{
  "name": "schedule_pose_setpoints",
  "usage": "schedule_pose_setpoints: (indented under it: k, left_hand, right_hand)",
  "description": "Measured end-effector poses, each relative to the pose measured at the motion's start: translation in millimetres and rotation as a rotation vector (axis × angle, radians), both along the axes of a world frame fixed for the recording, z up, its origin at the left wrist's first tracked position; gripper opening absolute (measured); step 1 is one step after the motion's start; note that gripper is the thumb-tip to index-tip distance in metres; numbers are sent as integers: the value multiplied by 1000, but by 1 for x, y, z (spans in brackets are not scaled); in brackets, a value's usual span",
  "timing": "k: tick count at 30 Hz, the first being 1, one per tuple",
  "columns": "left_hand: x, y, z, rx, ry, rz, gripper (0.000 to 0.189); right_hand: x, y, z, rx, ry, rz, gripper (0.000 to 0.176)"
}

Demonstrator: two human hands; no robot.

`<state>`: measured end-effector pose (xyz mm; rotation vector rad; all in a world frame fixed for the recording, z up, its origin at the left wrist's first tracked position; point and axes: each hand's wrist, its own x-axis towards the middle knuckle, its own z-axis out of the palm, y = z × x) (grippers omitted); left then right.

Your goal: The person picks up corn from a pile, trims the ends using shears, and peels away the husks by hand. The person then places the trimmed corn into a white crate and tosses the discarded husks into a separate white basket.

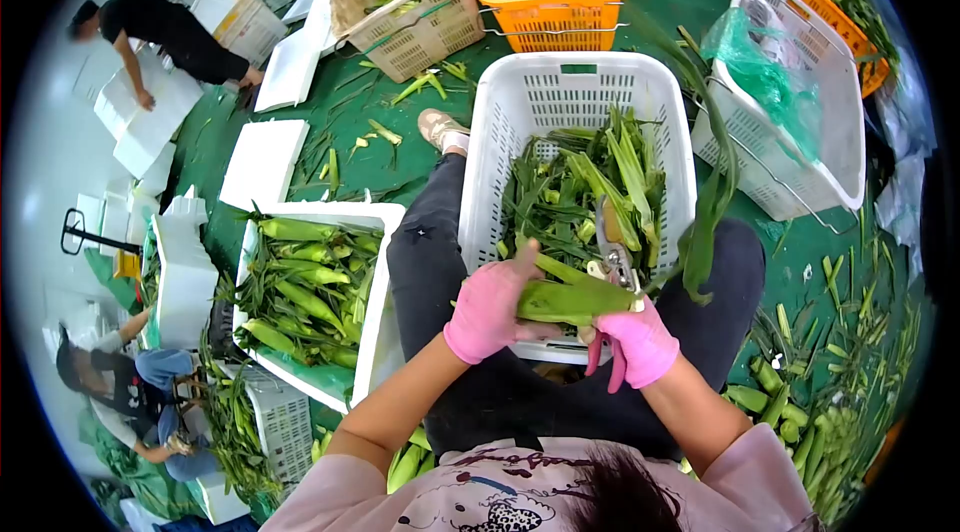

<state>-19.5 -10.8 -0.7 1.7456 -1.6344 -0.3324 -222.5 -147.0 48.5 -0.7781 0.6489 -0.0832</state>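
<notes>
My left hand, in a pink glove, is wrapped round a green ear of corn in its husk. The ear lies nearly level, its cut stem end pointing right. My right hand, gloved in pink too, grips pruning shears by their red handles. Their metal blades point away from me, right beside the stem end. Both hands are over the near edge of a white slotted basket between my knees. Inside it lie cut leaves and stalk pieces. One long leaf hangs beyond the basket's right side.
Left of my leg, a white foam box holds husked-in corn ears. Crates, an orange one and a white one stand ahead. Leaf scraps and corn lie right. Two people work at left.
</notes>
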Motion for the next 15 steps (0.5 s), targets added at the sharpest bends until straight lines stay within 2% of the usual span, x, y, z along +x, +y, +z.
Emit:
schedule_pose_setpoints:
  k: [1, 2, 3, 5, 6, 9, 10, 11, 12, 14, 15]
  left_hand:
    - [-3, 2, -2, 54, 144, 41, 138]
    - [-16, 2, -4, 108, 675, 138, 147]
    - [-35, -8, -7, -43, 1176, 92, 141]
    - [-62, -9, -21, -166, 1334, 183, 134]
    - [-70, -11, -21, -156, 1410, 161, 129]
    - [-90, -22, -6, -113, 1630, 85, 119]
    - [-92, -23, -8, -119, 1604, 59, 115]
    - [-91, -24, -12, -131, 1574, 33, 110]
    - [-89, -26, -17, -149, 1536, 6, 105]
    - [-69, -33, -66, -21, 1731, 4, 88]
    - [-50, -34, -60, 98, 1552, 82, 73]
  right_hand:
    - [1, 6, -7, 49, -40, -79, 44]
    - [6, 13, -5, 101, -80, -151, 46]
    - [12, 28, 4, 154, -141, -341, 36]
    - [6, 36, 16, 123, -236, -358, 35]
    - [-1, 36, 16, 43, -190, -281, 34]
    - [-18, 44, 23, -101, -163, -273, 35]
    - [-18, 43, 35, -60, -72, -310, 36]
    - [-22, 39, 24, -117, -153, -289, 38]
    - [-24, 37, 25, -103, -97, -292, 39]
    - [-31, 35, 23, -47, -5, -277, 44]
    - [-34, 31, 20, -14, 29, -265, 46]
